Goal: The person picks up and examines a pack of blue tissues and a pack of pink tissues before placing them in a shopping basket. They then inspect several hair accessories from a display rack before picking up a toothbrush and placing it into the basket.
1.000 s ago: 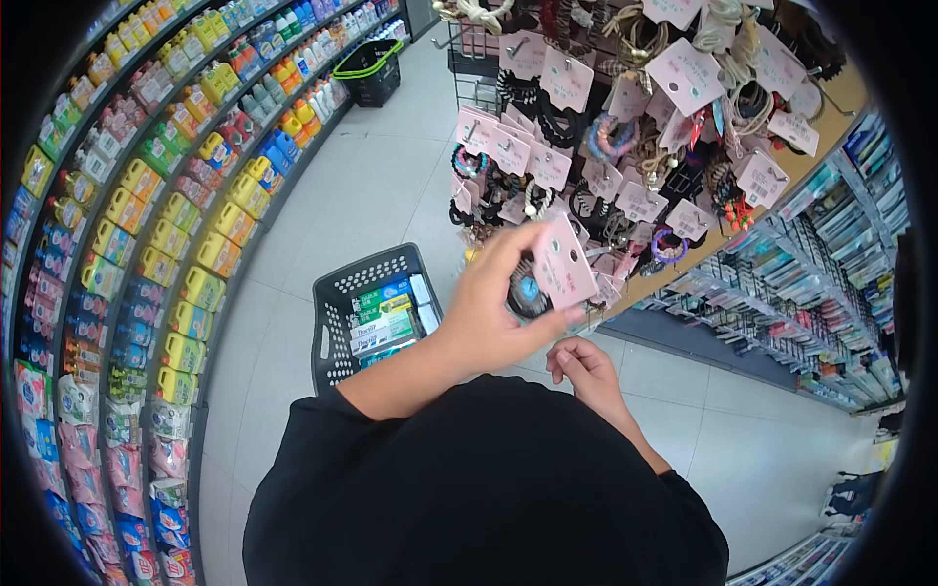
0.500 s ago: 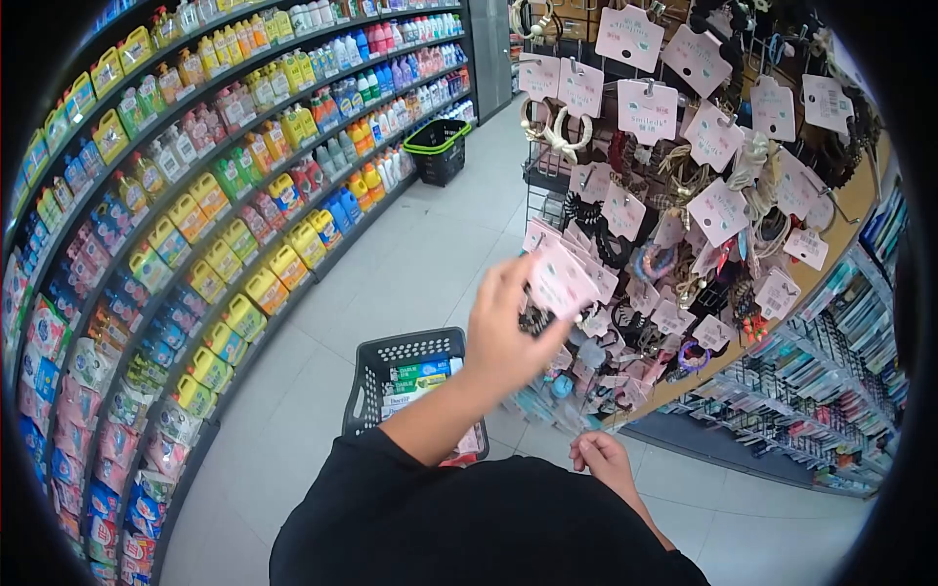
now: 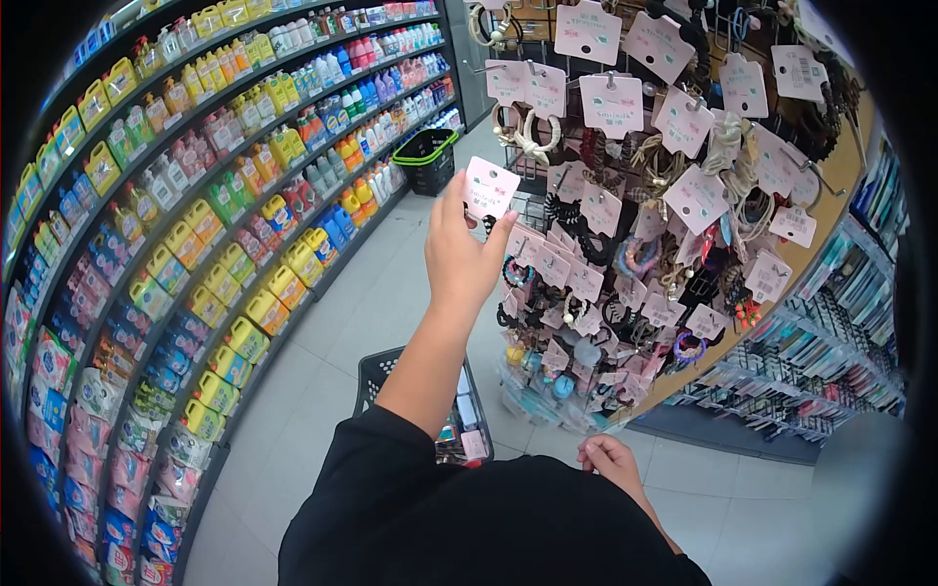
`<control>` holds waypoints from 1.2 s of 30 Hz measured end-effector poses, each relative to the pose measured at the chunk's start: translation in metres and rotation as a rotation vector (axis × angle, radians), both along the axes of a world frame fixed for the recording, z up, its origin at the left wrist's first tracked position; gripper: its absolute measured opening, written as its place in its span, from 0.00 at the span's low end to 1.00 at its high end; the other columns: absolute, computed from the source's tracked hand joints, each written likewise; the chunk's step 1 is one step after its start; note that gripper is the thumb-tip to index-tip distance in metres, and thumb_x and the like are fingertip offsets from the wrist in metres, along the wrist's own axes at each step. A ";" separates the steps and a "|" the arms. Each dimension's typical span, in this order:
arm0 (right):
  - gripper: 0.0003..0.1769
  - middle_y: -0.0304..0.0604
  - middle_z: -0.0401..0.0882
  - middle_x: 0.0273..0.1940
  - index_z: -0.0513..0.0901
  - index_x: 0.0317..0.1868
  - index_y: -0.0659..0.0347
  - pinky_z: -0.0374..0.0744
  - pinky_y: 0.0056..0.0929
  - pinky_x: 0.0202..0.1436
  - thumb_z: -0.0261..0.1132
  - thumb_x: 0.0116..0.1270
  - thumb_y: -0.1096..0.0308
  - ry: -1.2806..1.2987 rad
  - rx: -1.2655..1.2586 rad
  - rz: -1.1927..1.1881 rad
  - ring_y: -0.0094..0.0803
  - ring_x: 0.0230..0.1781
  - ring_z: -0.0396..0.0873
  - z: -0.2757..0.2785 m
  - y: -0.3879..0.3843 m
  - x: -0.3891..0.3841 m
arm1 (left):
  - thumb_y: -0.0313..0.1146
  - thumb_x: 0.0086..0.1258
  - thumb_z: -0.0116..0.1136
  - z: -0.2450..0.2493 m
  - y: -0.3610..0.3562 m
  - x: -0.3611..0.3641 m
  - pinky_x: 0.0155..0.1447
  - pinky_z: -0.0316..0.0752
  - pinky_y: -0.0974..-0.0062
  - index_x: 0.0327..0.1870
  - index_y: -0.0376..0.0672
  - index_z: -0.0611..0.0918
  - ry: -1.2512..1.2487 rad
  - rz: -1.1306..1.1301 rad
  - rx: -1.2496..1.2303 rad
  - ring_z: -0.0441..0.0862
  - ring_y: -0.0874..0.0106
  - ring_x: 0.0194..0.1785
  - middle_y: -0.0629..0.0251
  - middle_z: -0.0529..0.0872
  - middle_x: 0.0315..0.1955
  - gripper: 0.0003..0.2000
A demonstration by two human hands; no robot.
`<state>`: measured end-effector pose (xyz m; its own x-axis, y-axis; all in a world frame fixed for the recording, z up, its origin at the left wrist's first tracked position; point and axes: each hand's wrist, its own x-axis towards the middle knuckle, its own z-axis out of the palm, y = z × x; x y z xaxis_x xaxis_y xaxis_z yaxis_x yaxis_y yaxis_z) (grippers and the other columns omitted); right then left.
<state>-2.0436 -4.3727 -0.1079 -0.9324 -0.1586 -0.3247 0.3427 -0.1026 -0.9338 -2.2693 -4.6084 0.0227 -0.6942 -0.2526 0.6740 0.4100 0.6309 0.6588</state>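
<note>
My left hand [image 3: 459,252] is raised in front of the hair-accessory rack, its fingers and thumb closed on a small pink hair-tie card [image 3: 490,188]. The card faces me, with printing and a hole near its top. A small dark piece shows below it, largely hidden by my fingers. To its right hang many similar pink cards [image 3: 613,104] carrying hair ties, including a cream one [image 3: 536,140] and a purple one [image 3: 690,348]. Low by my body, my right hand [image 3: 613,459] has its fingers curled in, with nothing visible in them, apart from the rack.
A dark shopping basket [image 3: 379,376] with goods inside stands on the floor below my left arm, partly hidden. Another basket with a green rim [image 3: 427,148] sits further along the aisle. Curved shelves of bottles [image 3: 264,311] line the left. Shelves of packaged goods [image 3: 782,381] are at right.
My left hand has moved up and left, away from the lower hanging cards, bringing one pink card with it. The view has shifted slightly; my right hand stays low and curled.
</note>
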 end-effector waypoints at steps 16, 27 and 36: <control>0.10 0.35 0.77 0.32 0.78 0.40 0.63 0.70 0.17 0.35 0.58 0.70 0.63 -0.014 0.005 0.001 0.18 0.29 0.72 -0.003 -0.001 0.006 | 0.50 0.53 0.67 -0.007 0.011 -0.040 0.53 0.72 0.62 0.62 0.33 0.66 -0.150 -0.040 -0.242 0.76 0.54 0.51 0.48 0.77 0.48 0.39; 0.11 0.34 0.77 0.33 0.78 0.41 0.63 0.69 0.17 0.37 0.58 0.70 0.63 -0.053 0.017 -0.019 0.18 0.32 0.71 0.001 -0.005 0.010 | 0.41 0.62 0.62 -0.133 0.002 -0.009 0.49 0.72 0.69 0.57 0.36 0.70 -0.251 -0.212 0.466 0.76 0.68 0.47 0.56 0.76 0.48 0.26; 0.10 0.35 0.77 0.34 0.78 0.42 0.62 0.70 0.17 0.39 0.58 0.69 0.63 -0.130 -0.025 -0.022 0.18 0.33 0.71 0.001 -0.010 0.012 | 0.37 0.57 0.67 -0.143 0.039 0.031 0.54 0.69 0.69 0.59 0.35 0.68 -0.127 -0.318 0.078 0.73 0.65 0.51 0.55 0.72 0.49 0.31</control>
<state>-2.0317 -4.3831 -0.1072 -0.8861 -0.1477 -0.4393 0.4581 -0.1341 -0.8788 -2.2381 -4.5694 -0.1201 -0.8237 -0.0571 0.5641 0.4894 0.4308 0.7582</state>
